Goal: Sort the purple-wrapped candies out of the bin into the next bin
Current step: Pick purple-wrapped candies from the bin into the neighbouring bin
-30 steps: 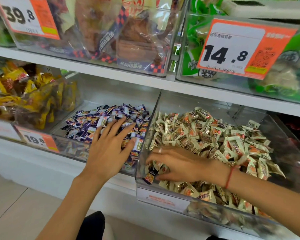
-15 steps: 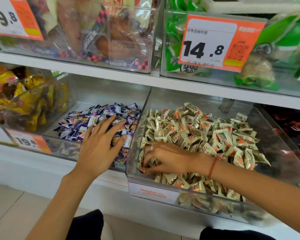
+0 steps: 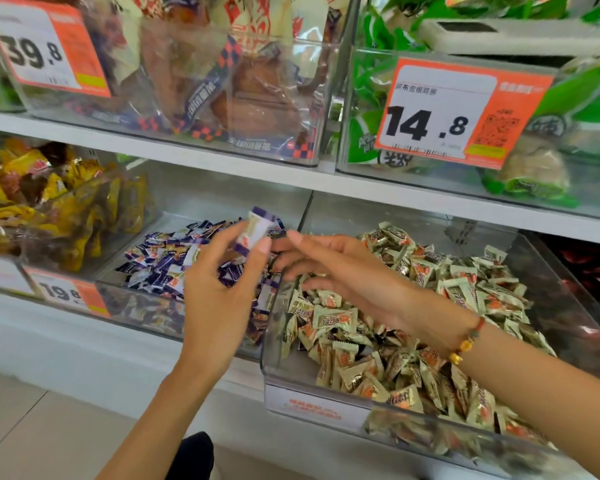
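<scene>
In the middle of the frame, the left hand (image 3: 219, 292) pinched one purple-wrapped candy (image 3: 255, 230) between its thumb and fingertips. The candy was held up in the air, just above the bin of purple candies (image 3: 174, 261) at centre left. The right hand (image 3: 347, 271) reached in from the lower right. Its fingers were loose and a bit bent, and it held nothing that could be seen. Its fingertips were very near the candy but did not touch it. This hand hung over the left edge of the clear bin (image 3: 274, 344) full of cream and orange candies (image 3: 413, 306).

The candy looked small and very light. Its wrapper looked shiny, so it would likely be slippery and crinkly. The middle was puffy and looked firm, while the flat purple ends looked thin and floppy. The best place to hold it seemed to be the fat middle, with a soft pinch, as the left hand did. Holding only a thin end might let it slip out. It probably would not break if dropped into the purple bin.
</scene>
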`<action>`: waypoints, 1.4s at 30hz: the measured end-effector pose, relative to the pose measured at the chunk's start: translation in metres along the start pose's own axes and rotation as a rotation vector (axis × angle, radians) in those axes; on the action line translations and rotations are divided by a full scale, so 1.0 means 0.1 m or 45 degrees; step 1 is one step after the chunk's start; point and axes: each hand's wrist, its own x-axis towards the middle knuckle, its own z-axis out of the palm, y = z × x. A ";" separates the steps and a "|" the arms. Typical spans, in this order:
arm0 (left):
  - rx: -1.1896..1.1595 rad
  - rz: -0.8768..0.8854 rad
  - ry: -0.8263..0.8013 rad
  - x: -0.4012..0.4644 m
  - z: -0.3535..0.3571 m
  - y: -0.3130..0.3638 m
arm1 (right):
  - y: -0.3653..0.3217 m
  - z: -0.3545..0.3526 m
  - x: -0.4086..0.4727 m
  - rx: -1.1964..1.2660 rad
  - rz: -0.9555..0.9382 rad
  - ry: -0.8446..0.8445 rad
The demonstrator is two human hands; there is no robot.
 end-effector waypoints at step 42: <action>0.116 -0.017 -0.238 -0.06 0.06 0.04 | 0.20 -0.02 -0.01 -0.328 -0.445 0.234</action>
